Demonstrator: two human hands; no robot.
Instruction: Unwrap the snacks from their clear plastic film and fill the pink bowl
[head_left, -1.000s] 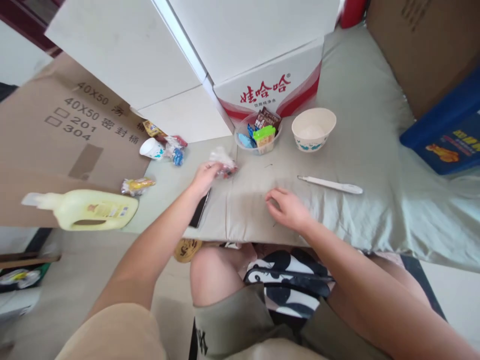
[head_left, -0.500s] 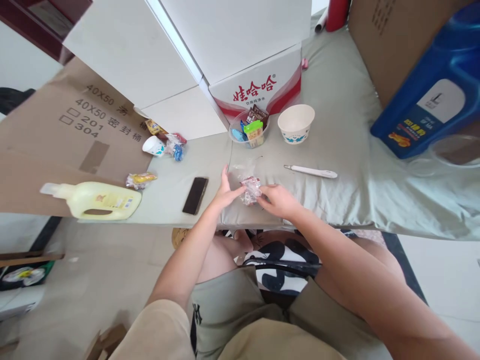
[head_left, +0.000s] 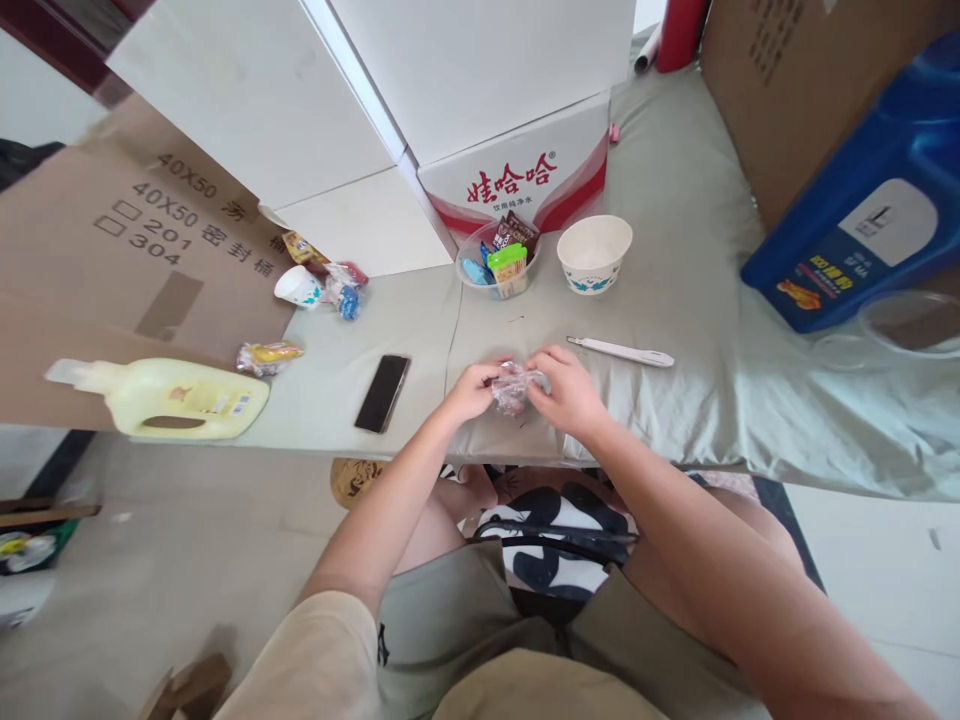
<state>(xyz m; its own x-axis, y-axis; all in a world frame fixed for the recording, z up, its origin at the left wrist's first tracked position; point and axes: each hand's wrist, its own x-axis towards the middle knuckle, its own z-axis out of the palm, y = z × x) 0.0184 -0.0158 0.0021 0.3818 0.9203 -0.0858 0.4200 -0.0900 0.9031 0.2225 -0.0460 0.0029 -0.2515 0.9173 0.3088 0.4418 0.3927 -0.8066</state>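
Clear wrapper (head_left: 511, 390) was pinched between my left hand (head_left: 474, 391) and right hand (head_left: 568, 390), fingers curled narrow, near the front edge of the cloth (head_left: 686, 300); fingertips partly hidden, contents indistinct.

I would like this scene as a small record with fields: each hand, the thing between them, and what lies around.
Left hand: fingers on the crinkled clear packet
Right hand: fingers on the same packet, opposite side
Packet contents: too unclear to tell
Left of the hands: black phone, lying flat
Right of the hands: slim white tool, lying flat
Beyond the hands: clear tub with small packs; patterned white bowl, upright
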